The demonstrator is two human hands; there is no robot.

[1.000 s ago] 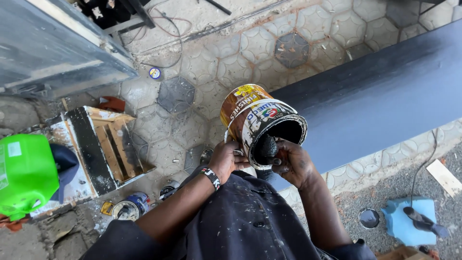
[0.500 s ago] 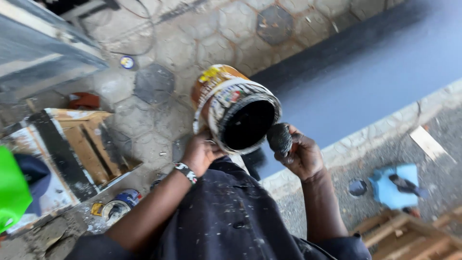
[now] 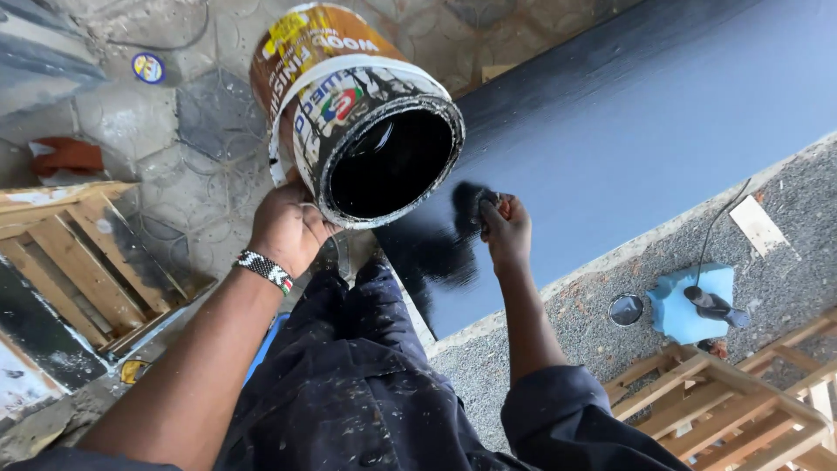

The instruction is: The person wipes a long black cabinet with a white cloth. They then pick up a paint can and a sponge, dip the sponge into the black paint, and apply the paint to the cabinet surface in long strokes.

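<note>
My left hand (image 3: 289, 228) grips the lower rim of a large paint can (image 3: 344, 96), tilted so its open mouth faces me and shows black paint inside. My right hand (image 3: 508, 228) is closed on a small black-soaked applicator (image 3: 475, 202) pressed against a long dark grey board (image 3: 628, 131). A wet black patch (image 3: 436, 253) spreads on the board just left of that hand. A beaded band sits on my left wrist. My paint-spattered dark trousers fill the lower middle.
A wooden frame with black smears (image 3: 78, 270) lies at the left on hexagonal paving. At the right, on gravel, stand a light blue block holding a tool (image 3: 697, 301), a small round lid (image 3: 626, 309) and a slatted wooden pallet (image 3: 741, 401).
My right hand left the can's mouth and moved down right onto the board, laying a black patch. The can now sits higher and nearer in view.
</note>
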